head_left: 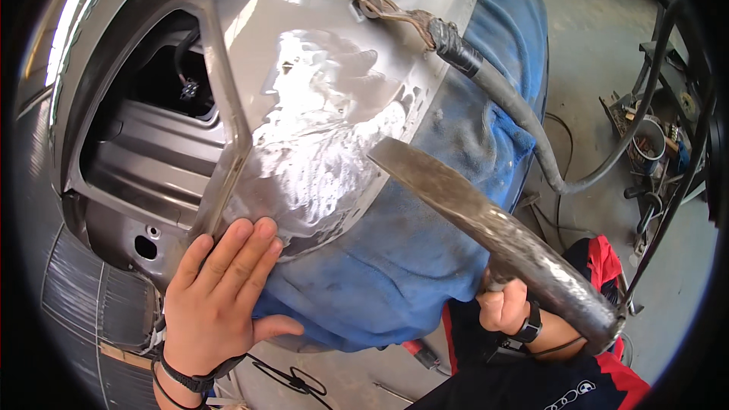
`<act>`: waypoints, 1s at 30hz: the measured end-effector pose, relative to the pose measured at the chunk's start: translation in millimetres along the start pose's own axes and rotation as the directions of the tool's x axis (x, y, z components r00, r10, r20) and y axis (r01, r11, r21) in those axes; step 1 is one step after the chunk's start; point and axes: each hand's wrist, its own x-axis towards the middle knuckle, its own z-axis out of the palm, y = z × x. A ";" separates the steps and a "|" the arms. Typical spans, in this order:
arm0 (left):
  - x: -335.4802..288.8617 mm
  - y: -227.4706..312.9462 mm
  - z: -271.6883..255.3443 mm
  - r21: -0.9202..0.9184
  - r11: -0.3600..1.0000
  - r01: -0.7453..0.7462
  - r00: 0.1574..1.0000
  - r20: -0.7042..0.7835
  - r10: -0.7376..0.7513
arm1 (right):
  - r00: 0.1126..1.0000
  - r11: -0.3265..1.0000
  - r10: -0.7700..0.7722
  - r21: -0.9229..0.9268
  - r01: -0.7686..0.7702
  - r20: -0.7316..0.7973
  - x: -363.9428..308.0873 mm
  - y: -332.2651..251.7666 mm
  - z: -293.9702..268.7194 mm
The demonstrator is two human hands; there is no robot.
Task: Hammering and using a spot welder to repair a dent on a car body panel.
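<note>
Bearing on the panel: the left hand [220, 296] was laid flat, fingers spread and holding nothing, on the lower edge of the grey car body panel [319, 106].
Right hand: the right hand [505, 305] was closed round the handle of a body hammer [486, 224].
Hammer axis: the long axis was found running from lower right up to upper left, the flat end [383, 153] lying just beside the sanded patch [326, 152].
Nearer hand: the left was nearer the patch; the right was held well apart from it.
Panel condition: the paint was seen ground to bare bright metal, uneven and dented.
Surroundings: a blue cloth [410, 258] was draped under the panel; a clamp and cable [456, 49] were fixed at its upper edge.
</note>
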 end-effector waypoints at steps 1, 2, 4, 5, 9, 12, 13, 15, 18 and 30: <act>-2.7 0.1 0.0 0.001 1.000 0.000 1.000 -0.015 0.000 | 0.999 0.999 -0.044 0.022 0.044 0.031 -1.8 -0.2 -3.5; -3.3 1.2 -1.0 0.002 1.000 0.010 1.000 -0.025 -0.010 | 0.994 0.995 -0.089 0.045 0.087 0.060 0.6 -5.0 -5.8; -2.7 0.6 -3.1 -0.071 0.997 0.016 0.999 -0.042 -0.019 | 0.999 0.982 -0.049 0.182 0.052 -0.020 -4.9 -10.5 2.9; -2.6 -0.1 -5.5 -0.077 0.996 0.042 0.998 -0.048 -0.046 | 0.998 0.982 -0.069 0.176 0.068 0.000 -16.9 -5.3 7.0; 17.6 -9.0 -5.9 -0.208 0.978 -0.020 0.986 -0.166 -0.016 | 1.000 0.985 -0.002 -0.175 0.008 0.029 -26.4 -1.7 4.2; 14.8 -12.0 0.7 -0.215 0.975 -0.049 0.971 -0.238 -0.004 | 0.982 0.993 -0.119 0.034 0.115 0.147 -2.9 -10.9 -2.5; 10.9 -11.9 1.7 -0.237 0.971 -0.045 0.973 -0.233 -0.012 | 0.981 0.992 -0.128 0.023 0.126 0.149 -0.5 -12.0 -4.5; -0.5 -13.4 3.4 -0.256 0.966 -0.042 0.972 -0.236 -0.020 | 0.981 0.988 -0.137 -0.056 0.146 0.140 1.0 -17.6 -4.3; -18.5 -16.3 7.8 -0.281 0.959 -0.038 0.976 -0.218 -0.025 | 0.982 0.962 -0.109 -0.231 0.144 0.155 1.2 -23.2 -3.7; -33.9 -15.9 24.1 -0.557 0.824 -0.103 0.876 -0.443 -0.190 | 0.979 0.978 -0.191 -0.077 0.196 0.067 20.5 -44.4 7.7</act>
